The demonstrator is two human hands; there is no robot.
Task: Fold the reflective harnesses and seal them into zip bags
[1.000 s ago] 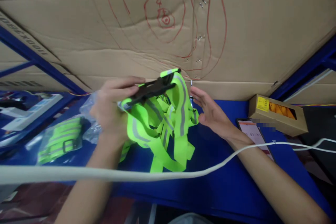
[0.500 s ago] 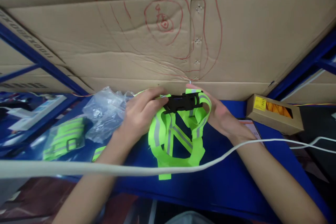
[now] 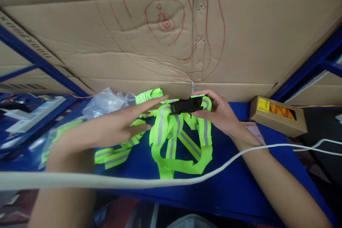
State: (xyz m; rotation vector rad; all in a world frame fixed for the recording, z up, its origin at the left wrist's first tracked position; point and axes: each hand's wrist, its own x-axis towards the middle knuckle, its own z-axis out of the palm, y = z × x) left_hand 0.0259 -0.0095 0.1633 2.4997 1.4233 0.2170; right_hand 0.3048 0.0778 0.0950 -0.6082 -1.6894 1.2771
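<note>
A neon-green reflective strap harness (image 3: pixel 159 135) with grey stripes hangs in loops above the blue table. Its black plastic buckle (image 3: pixel 185 106) is at the top, joined across the two strap ends. My right hand (image 3: pixel 223 114) pinches the buckle's right end and the strap there between thumb and fingers. My left hand (image 3: pixel 125 123) is open to the left, fingers stretched and thumb apart, the fingertips close to the buckle's left end. Whether they touch the strap I cannot tell. More green strap (image 3: pixel 117 156) lies behind and below my left hand.
A clear plastic bag (image 3: pixel 103 103) and a bagged green strap (image 3: pixel 64 128) lie at left. At right are an open cardboard box (image 3: pixel 279 115) with orange contents and a phone (image 3: pixel 253 130). A white cable (image 3: pixel 187 181) crosses in front. Cardboard (image 3: pixel 253 42) stands behind the blue table (image 3: pixel 227 188).
My left hand has let go of the buckle's left end, opened and shifted left. My right thumb has come round onto the front of the buckle. More loose strap shows at left.
</note>
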